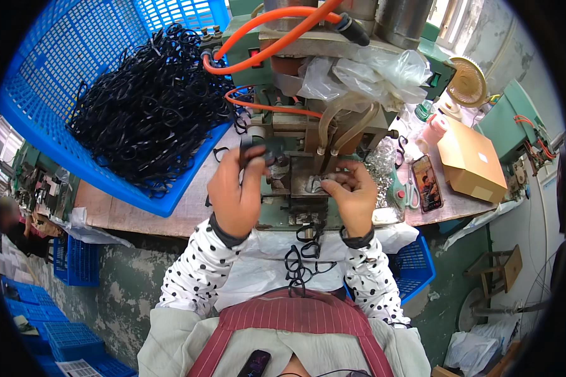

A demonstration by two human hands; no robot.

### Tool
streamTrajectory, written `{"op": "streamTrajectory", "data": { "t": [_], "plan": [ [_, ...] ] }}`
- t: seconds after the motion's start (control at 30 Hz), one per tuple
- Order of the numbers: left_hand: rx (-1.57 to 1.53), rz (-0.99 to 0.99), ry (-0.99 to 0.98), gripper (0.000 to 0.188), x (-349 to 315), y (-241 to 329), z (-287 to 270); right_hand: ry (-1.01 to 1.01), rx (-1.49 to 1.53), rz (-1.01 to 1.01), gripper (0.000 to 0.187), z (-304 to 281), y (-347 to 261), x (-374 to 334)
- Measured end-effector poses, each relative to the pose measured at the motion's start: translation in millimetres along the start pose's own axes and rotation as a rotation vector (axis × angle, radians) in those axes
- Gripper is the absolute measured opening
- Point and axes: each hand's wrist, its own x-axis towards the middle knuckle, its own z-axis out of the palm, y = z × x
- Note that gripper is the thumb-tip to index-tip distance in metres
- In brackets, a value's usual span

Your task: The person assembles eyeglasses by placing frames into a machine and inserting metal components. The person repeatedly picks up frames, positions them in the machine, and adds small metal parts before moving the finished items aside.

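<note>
My left hand (234,191) is raised left of the machine's work plate, thumb and fingers closed on a black looped frame (264,152), smeared by motion. My right hand (356,193) is at the right side of the metal work plate (302,187), thumb and fingertips pinched together beside a small shiny metal fitting (315,183). Whether anything lies between those fingertips I cannot make out. Two clear hoses (351,129) come down just above the plate. Below the plate, several thin black looped frames (303,261) hang in a chain over white cloth.
A blue basket (163,207) heaped with black looped pieces (151,119) stands at the left. Orange air hoses (258,60) cross the press. At the right are small metal parts (378,164), scissors (411,193), a phone (427,183), a cardboard box (470,160) and a fan (466,81).
</note>
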Motion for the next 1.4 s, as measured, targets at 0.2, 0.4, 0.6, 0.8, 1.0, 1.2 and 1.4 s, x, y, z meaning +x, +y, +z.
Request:
{"op": "streamTrajectory", "data": {
  "t": [0.2, 0.4, 0.6, 0.8, 1.0, 1.2, 1.4],
  "plan": [
    [-0.086, -0.067, 0.002, 0.016, 16, 11, 1, 0.063, 0.034, -0.045, 0.047, 16, 0, 0],
    [0.14, 0.398, -0.307, 0.034, -12, 4, 6, 0.128, 0.04, -0.126, 0.05, 19, 11, -1],
    [0.145, 0.724, -0.546, 0.042, -51, -24, 41, 0.351, -0.731, -0.43, 0.041, -55, 39, 34],
    [0.135, 0.736, -0.607, 0.045, -47, -30, 40, 0.281, -1.03, -0.044, 0.025, -148, 64, 29],
    [0.144, 0.734, -0.576, 0.04, -50, -30, 41, 0.251, -1.291, -0.25, 0.018, -131, 89, 12],
    [0.25, 0.741, -0.515, 0.038, -53, -27, 35, 0.364, -0.837, -0.247, 0.009, -134, 97, 19],
    [0.504, 0.078, 0.029, 0.011, -73, -108, 2, 0.417, -0.96, -0.205, 0.012, -127, 94, 14]
  ]
}}
